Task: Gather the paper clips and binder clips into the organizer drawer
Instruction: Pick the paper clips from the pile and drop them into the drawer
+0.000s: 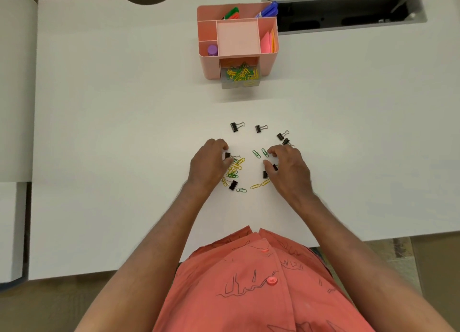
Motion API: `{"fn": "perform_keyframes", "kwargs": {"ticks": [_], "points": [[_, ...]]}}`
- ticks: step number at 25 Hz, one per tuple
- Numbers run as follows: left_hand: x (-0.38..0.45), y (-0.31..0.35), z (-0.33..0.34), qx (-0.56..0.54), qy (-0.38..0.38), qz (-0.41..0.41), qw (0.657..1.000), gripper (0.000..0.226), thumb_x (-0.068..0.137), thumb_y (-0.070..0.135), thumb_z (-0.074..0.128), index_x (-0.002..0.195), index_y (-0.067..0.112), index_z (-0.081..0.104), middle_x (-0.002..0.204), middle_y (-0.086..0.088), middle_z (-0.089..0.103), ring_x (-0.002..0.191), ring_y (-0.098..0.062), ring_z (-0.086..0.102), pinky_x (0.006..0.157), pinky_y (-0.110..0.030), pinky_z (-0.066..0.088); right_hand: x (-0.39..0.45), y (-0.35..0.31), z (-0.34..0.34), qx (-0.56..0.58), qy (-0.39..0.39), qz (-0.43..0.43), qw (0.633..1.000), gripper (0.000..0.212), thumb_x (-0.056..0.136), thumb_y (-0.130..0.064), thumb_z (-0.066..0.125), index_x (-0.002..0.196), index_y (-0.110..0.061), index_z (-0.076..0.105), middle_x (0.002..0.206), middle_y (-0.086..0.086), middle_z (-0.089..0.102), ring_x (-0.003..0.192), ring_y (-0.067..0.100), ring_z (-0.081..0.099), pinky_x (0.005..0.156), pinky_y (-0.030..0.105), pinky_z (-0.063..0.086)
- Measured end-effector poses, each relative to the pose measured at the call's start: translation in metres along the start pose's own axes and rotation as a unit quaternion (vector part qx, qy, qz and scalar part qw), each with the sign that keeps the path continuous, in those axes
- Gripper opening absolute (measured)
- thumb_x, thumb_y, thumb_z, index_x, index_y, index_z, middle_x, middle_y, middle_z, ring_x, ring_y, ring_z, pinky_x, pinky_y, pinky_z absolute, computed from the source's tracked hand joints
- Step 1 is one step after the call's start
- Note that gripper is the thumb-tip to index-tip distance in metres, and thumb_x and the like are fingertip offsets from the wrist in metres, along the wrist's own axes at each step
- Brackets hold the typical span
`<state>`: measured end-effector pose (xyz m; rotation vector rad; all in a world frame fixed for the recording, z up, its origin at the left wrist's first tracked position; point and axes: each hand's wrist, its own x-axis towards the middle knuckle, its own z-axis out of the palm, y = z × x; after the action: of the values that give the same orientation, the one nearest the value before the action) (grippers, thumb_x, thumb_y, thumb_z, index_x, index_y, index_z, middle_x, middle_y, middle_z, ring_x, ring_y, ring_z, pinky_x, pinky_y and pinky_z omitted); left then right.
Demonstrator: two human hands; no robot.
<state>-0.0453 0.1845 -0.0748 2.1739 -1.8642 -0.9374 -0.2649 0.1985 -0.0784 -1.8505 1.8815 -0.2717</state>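
Near the drawer (240, 76), your left hand (208, 166) curls on clips (233, 168); your right hand (288, 168) spreads over 2 binder clips (264, 174).

I can read no text, label, brand or number anywhere from here. The marker (268, 10) in the organizer (210, 65) may carry print, but it is too blurred to read. The dark lines on the shirt (249, 289) form a drawing, not letters.
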Motion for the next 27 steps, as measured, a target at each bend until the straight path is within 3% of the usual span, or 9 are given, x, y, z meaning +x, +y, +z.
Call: {"fn": "perform_keyframes", "kwargs": {"ticks": [4,12,18,21,24,27], "points": [[-0.002,0.003,0.005,0.023,0.008,0.008,1.0,0.021,0.093,0.026,0.067,0.112,0.02,0.06,0.108,0.0,0.062,0.096,-0.023,0.063,0.074,-0.034,0.049,0.012,-0.009,0.001,-0.035,-0.005,-0.027,0.999,0.023,0.093,-0.026,0.066,0.116,-0.02,0.063,0.111,0.0,0.061,0.107,0.023,0.056,0.082,0.04,0.053],[0.019,0.015,-0.008,-0.009,0.028,0.0,1.0,0.012,0.095,0.017,0.056,0.105,0.019,0.063,0.104,0.0,0.066,0.094,-0.023,0.062,0.072,-0.032,0.046,0.022,-0.022,0.006,-0.028,-0.06,-0.074,0.995,0.021,0.095,-0.006,0.059,0.113,-0.012,0.067,0.109,0.006,0.062,0.106,0.026,0.056,0.083,0.038,0.049],[0.023,0.011,-0.013,0.053,-0.083,0.068,0.993,0.032,0.091,0.016,0.068,0.122,0.019,0.061,0.123,-0.003,0.054,0.107,-0.023,0.058,0.083,-0.037,0.051,0.018,-0.028,0.007,-0.001,-0.088,-0.057,0.995,0.033,0.094,-0.032,0.067,0.122,-0.015,0.06,0.117,0.004,0.056,0.113,0.023,0.052,0.085,0.038,0.052],[0.02,0.004,-0.011,0.085,-0.078,0.085,0.99,0.028,0.092,0.007,0.064,0.118,0.015,0.06,0.119,-0.005,0.052,0.102,-0.026,0.059,0.079,-0.039,0.052,0.013,-0.037,0.013,0.01,-0.094,-0.048,0.994,0.051,0.085,-0.048,0.074,0.121,-0.016,0.058,0.116,0.002,0.052,0.11,0.021,0.049,0.082,0.038,0.052],[0.022,0.004,-0.012,0.053,-0.058,0.08,0.994,0.023,0.093,0.013,0.065,0.115,0.014,0.06,0.116,-0.004,0.054,0.096,-0.025,0.06,0.076,-0.036,0.051,0.01,-0.049,0.019,-0.015,-0.103,-0.046,0.994,0.068,0.075,-0.059,0.08,0.122,-0.017,0.053,0.117,0.002,0.049,0.108,0.021,0.045,0.077,0.037,0.051],[0.027,0.009,-0.016,-0.001,-0.019,0.066,0.998,0.028,0.095,0.018,0.065,0.122,0.014,0.061,0.121,-0.005,0.056,0.101,-0.024,0.061,0.082,-0.035,0.05,0.011,-0.058,0.023,-0.032,-0.106,-0.045,0.993,0.066,0.075,-0.055,0.081,0.122,-0.019,0.051,0.117,0.003,0.048,0.108,0.021,0.045,0.074,0.038,0.053]]}}
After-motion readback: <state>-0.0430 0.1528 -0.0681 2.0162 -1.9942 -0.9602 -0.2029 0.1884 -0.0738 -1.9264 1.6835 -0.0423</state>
